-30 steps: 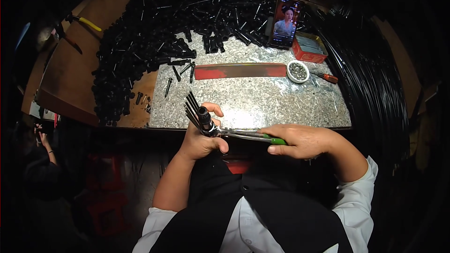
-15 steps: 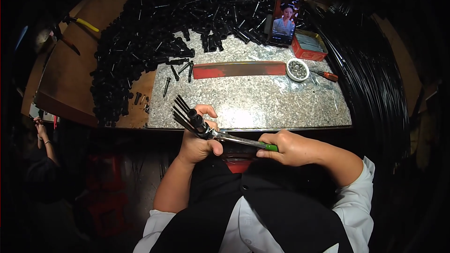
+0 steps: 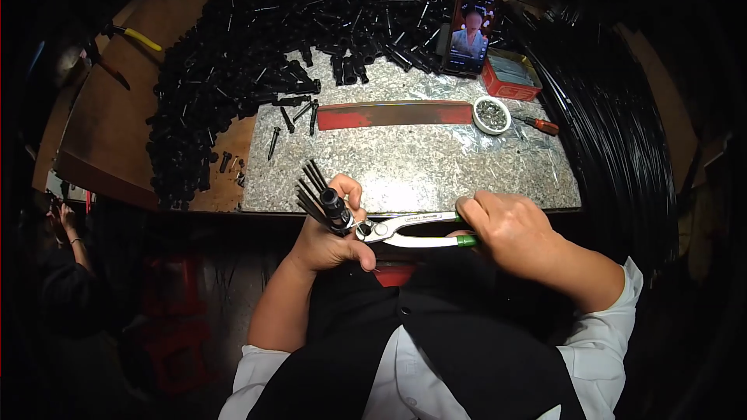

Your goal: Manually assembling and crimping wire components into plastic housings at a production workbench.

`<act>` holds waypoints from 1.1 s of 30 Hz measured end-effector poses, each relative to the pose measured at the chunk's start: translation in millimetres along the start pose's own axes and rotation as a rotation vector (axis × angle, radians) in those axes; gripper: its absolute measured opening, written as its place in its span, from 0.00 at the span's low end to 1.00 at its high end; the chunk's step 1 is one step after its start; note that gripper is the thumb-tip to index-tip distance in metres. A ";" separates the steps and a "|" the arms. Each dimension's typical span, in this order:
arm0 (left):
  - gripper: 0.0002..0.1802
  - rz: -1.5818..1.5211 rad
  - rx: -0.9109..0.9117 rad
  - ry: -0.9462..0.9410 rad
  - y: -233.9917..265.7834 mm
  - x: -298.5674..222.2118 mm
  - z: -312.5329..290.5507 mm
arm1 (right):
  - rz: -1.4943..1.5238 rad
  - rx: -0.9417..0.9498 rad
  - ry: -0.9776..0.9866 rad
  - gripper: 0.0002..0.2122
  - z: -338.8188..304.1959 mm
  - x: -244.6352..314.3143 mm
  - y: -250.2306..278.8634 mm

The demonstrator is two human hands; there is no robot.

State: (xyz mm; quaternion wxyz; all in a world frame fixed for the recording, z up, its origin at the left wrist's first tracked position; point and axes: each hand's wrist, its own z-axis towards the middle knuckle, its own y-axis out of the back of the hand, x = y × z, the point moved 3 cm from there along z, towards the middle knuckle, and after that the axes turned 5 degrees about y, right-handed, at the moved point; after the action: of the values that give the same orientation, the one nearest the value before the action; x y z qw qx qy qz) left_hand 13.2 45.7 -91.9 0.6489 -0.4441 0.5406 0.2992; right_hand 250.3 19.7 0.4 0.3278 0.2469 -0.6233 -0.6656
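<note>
My left hand (image 3: 323,247) is closed around a black tube-shaped part (image 3: 333,204) with several thin dark rods fanning out beside it, just in front of the table's near edge. My right hand (image 3: 510,229) grips silver pincers (image 3: 412,225) with green-ended handles, which stand spread apart. The pincers' jaws touch or nearly touch the base of the part, next to my left thumb; what lies between the jaws is too small to make out.
A big heap of black parts (image 3: 233,54) covers the table's far left. On the speckled slab (image 3: 373,163) lie a red-brown strip (image 3: 393,115), a white bowl of small metal pieces (image 3: 492,116) and a screwdriver (image 3: 545,126). A phone (image 3: 469,33), red box (image 3: 511,78) and long black rods (image 3: 622,132) are rightward.
The pincers have turned from edge-on to flat side up, and their handles now show apart. My right hand has shifted right and slightly farther away; my left hand still holds the black part.
</note>
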 end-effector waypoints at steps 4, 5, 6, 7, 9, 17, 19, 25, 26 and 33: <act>0.47 0.031 0.011 0.030 -5.4 1.0 1.3 | -0.052 0.048 -0.009 0.15 -0.7 2.9 8.1; 0.46 0.068 0.014 0.045 -5.4 1.6 1.1 | -0.058 0.053 -0.008 0.15 -0.8 3.4 8.8; 0.46 0.068 0.013 0.044 -5.4 1.6 1.0 | -0.064 0.058 -0.006 0.15 -0.7 3.7 9.0; 0.45 0.094 0.021 0.032 -6.0 1.1 1.1 | -0.065 0.058 -0.004 0.15 0.1 3.4 8.3; 0.42 0.146 0.043 0.009 -7.1 0.3 1.9 | -0.045 0.083 0.003 0.15 1.8 2.6 4.1; 0.37 0.157 0.076 -0.002 -4.0 -0.3 -3.6 | 0.099 0.139 0.012 0.11 7.9 7.8 -9.7; 0.36 0.158 0.067 -0.030 -1.9 -0.6 -5.2 | 0.120 0.152 0.015 0.10 8.3 6.5 -14.9; 0.35 0.068 0.037 -0.020 -3.3 1.5 -3.0 | 0.276 0.201 -0.042 0.09 7.0 6.0 -19.7; 0.37 0.069 0.021 0.000 -0.5 6.3 -3.3 | 0.307 0.215 -0.043 0.11 6.3 6.0 -22.7; 0.38 -0.108 0.022 -0.115 -2.0 3.4 -1.6 | 0.722 0.212 -0.127 0.21 -2.7 1.7 -35.7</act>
State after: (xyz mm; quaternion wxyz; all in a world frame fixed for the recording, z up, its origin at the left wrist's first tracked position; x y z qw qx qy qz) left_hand 15.1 43.1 -94.7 0.6989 -0.4475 0.4811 0.2827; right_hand 246.5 16.9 -35.2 0.4745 0.0025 -0.7547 -0.4530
